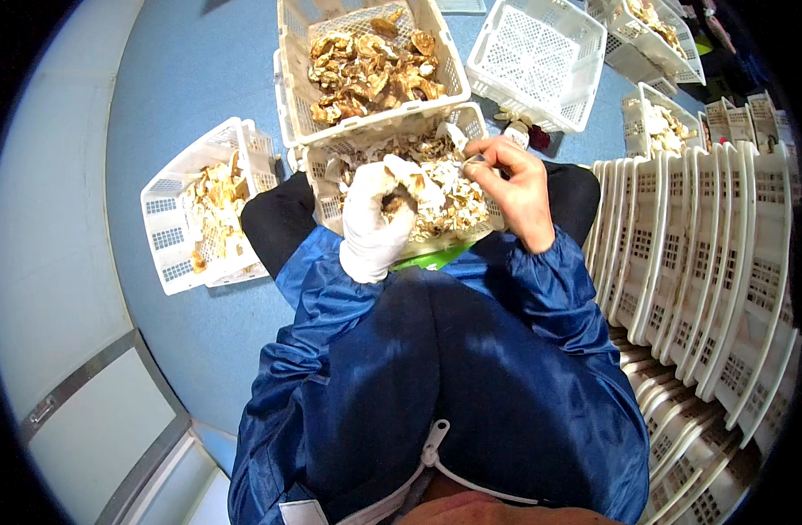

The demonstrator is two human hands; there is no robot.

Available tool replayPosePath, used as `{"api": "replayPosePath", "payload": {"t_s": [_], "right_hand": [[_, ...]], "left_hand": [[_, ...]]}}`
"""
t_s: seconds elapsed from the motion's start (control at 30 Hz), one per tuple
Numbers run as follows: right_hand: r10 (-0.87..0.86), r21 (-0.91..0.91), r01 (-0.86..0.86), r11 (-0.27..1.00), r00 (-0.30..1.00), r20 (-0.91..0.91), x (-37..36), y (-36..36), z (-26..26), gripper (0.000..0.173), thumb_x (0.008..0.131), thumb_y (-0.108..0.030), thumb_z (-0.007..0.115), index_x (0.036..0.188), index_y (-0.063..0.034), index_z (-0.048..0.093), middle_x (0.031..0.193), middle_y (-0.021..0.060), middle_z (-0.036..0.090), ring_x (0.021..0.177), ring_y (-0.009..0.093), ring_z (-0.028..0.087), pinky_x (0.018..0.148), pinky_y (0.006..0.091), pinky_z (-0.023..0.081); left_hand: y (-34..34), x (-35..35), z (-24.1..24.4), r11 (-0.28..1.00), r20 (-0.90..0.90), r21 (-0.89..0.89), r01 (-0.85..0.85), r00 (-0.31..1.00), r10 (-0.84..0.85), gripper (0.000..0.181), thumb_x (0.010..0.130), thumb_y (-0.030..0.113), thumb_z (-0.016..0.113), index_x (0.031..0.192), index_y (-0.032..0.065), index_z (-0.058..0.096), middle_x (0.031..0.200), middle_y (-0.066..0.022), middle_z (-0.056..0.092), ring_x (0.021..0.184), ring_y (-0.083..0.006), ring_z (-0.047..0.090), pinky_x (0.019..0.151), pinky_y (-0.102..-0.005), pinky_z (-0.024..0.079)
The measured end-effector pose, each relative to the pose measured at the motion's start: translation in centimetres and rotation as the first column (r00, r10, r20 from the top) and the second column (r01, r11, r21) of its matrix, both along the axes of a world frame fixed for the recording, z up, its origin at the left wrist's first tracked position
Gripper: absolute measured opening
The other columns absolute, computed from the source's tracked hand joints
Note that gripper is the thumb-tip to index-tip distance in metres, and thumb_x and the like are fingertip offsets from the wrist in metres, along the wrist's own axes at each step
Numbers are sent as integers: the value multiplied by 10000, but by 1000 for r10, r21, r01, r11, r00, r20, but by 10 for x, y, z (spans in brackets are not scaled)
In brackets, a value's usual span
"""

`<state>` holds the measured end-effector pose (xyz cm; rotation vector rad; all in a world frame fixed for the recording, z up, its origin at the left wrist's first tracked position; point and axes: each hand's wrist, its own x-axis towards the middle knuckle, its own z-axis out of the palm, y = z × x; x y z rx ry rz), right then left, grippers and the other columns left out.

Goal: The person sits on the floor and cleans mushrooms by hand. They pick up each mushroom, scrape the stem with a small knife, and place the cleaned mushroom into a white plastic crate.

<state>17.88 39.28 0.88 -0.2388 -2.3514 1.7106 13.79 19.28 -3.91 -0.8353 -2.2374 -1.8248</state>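
Note:
Over a white plastic crate of mushroom trimmings [463,203], my left hand [378,220] wears a white glove. Its curled fingers hold a pale mushroom piece [411,178] with brown edges, partly hidden by the glove. To the right, my bare right hand [514,184] pinches a small, grey, metallic-looking thing [478,158] between thumb and forefinger; its exact kind cannot be told. A short gap separates the two hands. Just beyond the trimmings, a larger crate [375,128] holds brown mushrooms [375,72].
At left stands a crate [168,226] with pale mushroom pieces [217,197]. A white crate [532,56] sits at the upper right, near a bottle [517,134] on the floor. Nested crates [686,256] line the right side; further crates with mushrooms [666,128] stand beyond.

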Motion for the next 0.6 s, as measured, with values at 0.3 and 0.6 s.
{"api": "replayPosePath", "payload": {"t_s": [0.3, 0.6], "right_hand": [[198, 414, -49, 909, 925, -325, -1, -43, 27, 113, 727, 16, 675, 719, 1, 563, 930, 138, 630, 794, 264, 612, 674, 330, 470], [-22, -220, -13, 975, 987, -158, -3, -39, 17, 101, 798, -49, 670, 772, 35, 618, 692, 50, 647, 630, 88, 575, 582, 273, 463]], "left_hand": [[10, 1, 18, 950, -113, -271, -155, 985, 129, 316, 657, 20, 664, 956, 52, 566, 839, -114, 565, 765, -332, 575, 652, -414, 460], [6, 4, 7, 986, -18, -142, -85, 996, 83, 331, 684, -65, 628, 995, 32, 564, 883, -90, 587, 749, -216, 594, 685, -317, 483]]}}
